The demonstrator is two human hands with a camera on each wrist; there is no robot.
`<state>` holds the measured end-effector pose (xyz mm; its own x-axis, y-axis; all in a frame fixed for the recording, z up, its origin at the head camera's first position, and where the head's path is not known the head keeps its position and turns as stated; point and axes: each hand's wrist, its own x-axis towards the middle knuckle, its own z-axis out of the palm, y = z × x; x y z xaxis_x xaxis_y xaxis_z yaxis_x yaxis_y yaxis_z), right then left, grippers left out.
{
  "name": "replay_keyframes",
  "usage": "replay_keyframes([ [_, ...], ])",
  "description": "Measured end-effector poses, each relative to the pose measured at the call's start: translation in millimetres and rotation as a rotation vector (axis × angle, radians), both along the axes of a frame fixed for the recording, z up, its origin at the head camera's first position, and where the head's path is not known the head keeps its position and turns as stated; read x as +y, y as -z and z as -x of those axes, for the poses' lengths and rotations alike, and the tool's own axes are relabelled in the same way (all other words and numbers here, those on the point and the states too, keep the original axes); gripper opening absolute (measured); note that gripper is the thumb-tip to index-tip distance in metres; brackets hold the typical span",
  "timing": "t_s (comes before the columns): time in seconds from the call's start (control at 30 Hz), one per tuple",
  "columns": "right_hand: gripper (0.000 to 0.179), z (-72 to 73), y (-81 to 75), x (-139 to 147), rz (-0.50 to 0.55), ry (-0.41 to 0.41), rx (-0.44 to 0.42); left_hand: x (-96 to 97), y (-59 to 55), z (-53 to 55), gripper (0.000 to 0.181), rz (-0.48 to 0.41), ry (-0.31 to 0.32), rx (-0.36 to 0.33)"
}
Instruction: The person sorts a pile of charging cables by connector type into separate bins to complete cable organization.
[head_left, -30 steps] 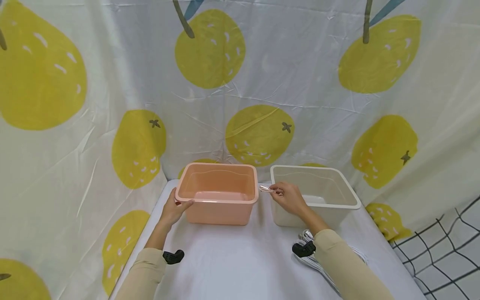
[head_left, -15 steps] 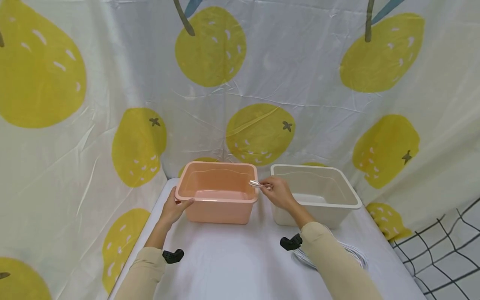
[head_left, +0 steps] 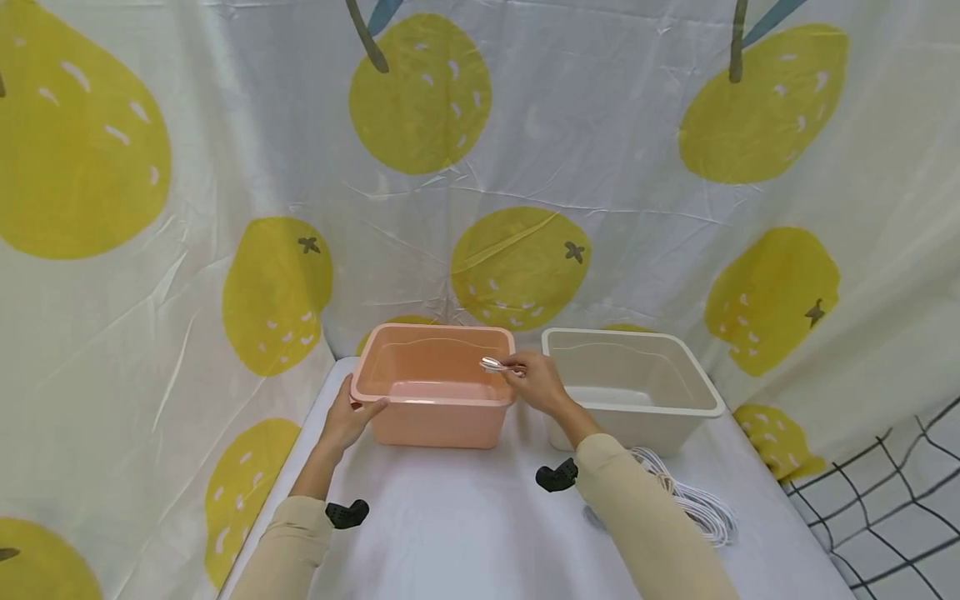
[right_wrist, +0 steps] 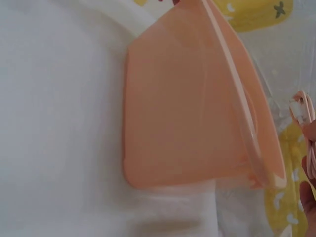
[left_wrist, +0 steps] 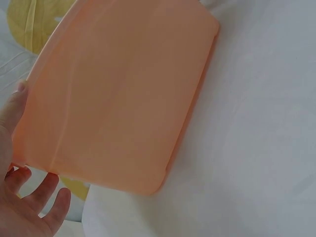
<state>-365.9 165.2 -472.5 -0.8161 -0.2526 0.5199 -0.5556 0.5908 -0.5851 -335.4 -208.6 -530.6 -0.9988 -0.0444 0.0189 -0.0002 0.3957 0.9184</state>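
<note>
A peach plastic storage bin [head_left: 438,425] stands upright on the white-covered table. My left hand [head_left: 348,421] grips its front left corner, thumb over the rim and the other fingers below it, as the left wrist view shows on the bin's side [left_wrist: 118,98]. In my right hand [head_left: 536,379] is a small folded pale pink charging cable [head_left: 492,365], pinched between thumb and fingers. The hand is at the bin's right rim, so the cable overlaps the opening in the head view. A light connector end of the cable [right_wrist: 301,108] shows in the right wrist view.
A cream bin [head_left: 637,410] stands to the right of the peach one. Behind my right forearm lies a coiled white cable [head_left: 705,512]. A curtain with yellow fruit [head_left: 405,250] closes off the back, and a black-lined grid cloth [head_left: 892,500] lies beyond the table's right edge.
My right hand has carried the pink charging cable leftward, from in front of the cream bin to over the peach bin's right side. The left hand keeps its grip.
</note>
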Motion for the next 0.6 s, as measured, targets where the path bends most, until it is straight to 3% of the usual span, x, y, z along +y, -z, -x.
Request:
replay_keyframes([
  [0.33, 0.01, 2.9, -1.4, -13, 0.028, -0.019, -0.037, 2.6, 0.8, -0.6, 0.103, -0.016, 0.009, 0.034],
  [0.6, 0.009, 2.5, -1.3, -22, -0.012, -0.003, -0.004, -0.2, 3.7, 0.4, 0.101, -0.006, 0.008, 0.047],
])
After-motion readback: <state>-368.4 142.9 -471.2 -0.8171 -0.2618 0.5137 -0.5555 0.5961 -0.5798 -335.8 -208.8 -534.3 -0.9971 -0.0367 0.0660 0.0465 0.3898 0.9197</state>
